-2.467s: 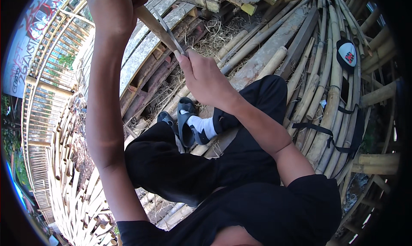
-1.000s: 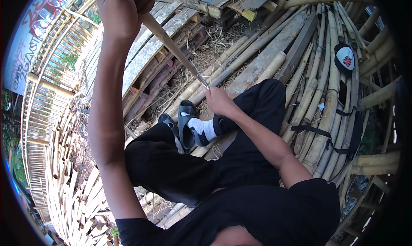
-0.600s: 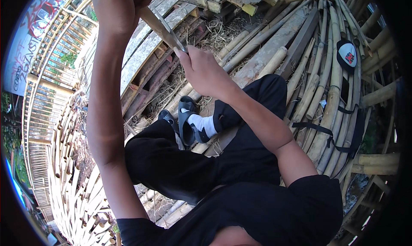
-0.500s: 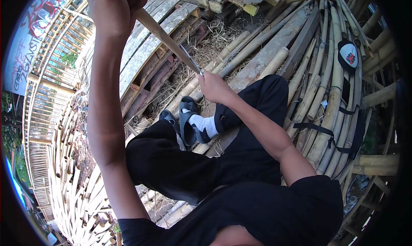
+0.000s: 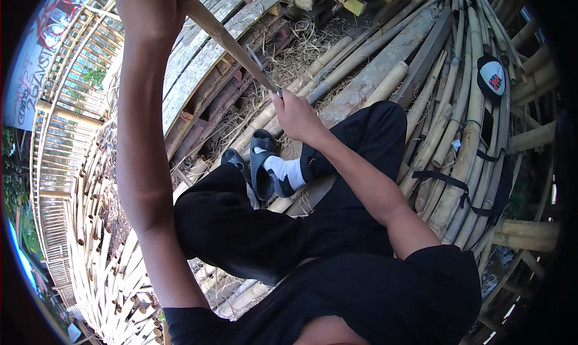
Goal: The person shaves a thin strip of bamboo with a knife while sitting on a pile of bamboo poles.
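- A bare left hand (image 5: 152, 11) is clenching the upper stretch of a slender, pale tan wooden stick (image 5: 232, 44), which is slanting down in front of a weathered grey plank pallet (image 5: 195, 68).
- A bare right hand (image 5: 298, 116), fingers curled, is clasping the lower end of a thin, silvery metal blade (image 5: 255, 57) beside the stick's lower end.
- A rounded black-and-white cap (image 5: 490, 77) is resting on straw-coloured bamboo poles (image 5: 466, 146) at right.

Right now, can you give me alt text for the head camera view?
A person in black clothes holds a slim pale pole in the left grip, at the top edge, and a thin metal blade in the right grip, at the pole's lower end. Bamboo poles lie at right, with a cap on top.
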`<state>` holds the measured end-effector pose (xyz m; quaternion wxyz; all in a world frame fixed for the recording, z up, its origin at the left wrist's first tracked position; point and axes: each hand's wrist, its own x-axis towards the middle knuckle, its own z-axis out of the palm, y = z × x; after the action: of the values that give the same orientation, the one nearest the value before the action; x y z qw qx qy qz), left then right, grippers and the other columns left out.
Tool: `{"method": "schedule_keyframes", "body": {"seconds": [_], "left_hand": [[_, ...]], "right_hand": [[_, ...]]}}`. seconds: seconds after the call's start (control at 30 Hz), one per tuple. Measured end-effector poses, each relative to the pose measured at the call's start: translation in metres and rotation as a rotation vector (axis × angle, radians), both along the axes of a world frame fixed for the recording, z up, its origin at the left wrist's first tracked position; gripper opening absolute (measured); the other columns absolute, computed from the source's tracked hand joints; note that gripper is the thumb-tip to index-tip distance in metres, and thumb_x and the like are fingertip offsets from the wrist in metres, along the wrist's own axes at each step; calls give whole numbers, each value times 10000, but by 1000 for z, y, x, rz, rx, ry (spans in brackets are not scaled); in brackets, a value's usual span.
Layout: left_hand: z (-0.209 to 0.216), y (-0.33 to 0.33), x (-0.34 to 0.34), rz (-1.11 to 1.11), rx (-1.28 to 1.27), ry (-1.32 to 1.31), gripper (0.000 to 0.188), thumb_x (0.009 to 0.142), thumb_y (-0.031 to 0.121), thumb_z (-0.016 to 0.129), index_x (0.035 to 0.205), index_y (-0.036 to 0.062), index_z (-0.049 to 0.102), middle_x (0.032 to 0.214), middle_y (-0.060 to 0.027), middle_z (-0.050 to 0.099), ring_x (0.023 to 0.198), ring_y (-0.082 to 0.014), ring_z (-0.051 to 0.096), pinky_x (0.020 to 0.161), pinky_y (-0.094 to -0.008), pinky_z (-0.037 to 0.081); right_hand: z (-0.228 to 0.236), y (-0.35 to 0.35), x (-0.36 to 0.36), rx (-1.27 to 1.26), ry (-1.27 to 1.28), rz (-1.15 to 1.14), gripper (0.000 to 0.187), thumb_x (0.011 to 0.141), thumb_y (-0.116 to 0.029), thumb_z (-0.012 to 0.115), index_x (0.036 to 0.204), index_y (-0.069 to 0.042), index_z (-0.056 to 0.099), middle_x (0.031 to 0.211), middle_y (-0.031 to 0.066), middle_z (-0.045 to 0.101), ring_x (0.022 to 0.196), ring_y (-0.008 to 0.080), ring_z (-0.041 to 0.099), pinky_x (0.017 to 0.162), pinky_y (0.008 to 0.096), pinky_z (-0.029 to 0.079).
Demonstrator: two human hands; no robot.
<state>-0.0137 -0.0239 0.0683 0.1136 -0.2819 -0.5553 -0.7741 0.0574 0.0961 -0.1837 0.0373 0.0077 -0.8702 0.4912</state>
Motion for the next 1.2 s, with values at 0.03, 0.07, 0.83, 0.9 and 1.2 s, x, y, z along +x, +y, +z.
{"method": "schedule_keyframes", "body": {"seconds": [0.03,0.07,0.83,0.9,1.2], "left_hand": [[-1,2,-1,50,5,25,475,945,349,465,555,221,227,444,77,178,361,-67,154,349,-248,149],[-4,2,-1,109,7,39,475,946,349,464,554,222,226,444,78,177,359,-67,155,349,-247,149],[-16,-38,-48,-576,308,-197,459,941,337,463,558,221,241,445,76,181,362,-67,156,347,-251,150],[-19,-41,-46,-769,495,-329,456,942,331,463,559,220,242,445,77,182,364,-65,157,349,-251,150],[-2,7,5,215,22,69,442,954,305,443,572,216,240,452,80,185,362,-61,159,347,-246,154]], "right_hand": [[-19,2,1,-4,-7,-34,398,966,-312,414,883,60,530,750,296,581,794,472,571,687,526,422],[-19,-1,5,-10,-24,-59,401,965,-312,412,888,62,532,773,300,588,811,475,571,703,525,427],[-33,0,0,149,-168,-25,413,961,-292,401,946,93,550,800,312,606,861,472,591,752,511,470],[11,-11,2,-42,78,33,367,969,-274,411,880,60,531,652,266,570,694,453,577,601,502,428],[-49,-10,6,7,-50,-120,381,961,-289,421,918,72,535,765,310,591,815,487,568,717,535,436]]}}
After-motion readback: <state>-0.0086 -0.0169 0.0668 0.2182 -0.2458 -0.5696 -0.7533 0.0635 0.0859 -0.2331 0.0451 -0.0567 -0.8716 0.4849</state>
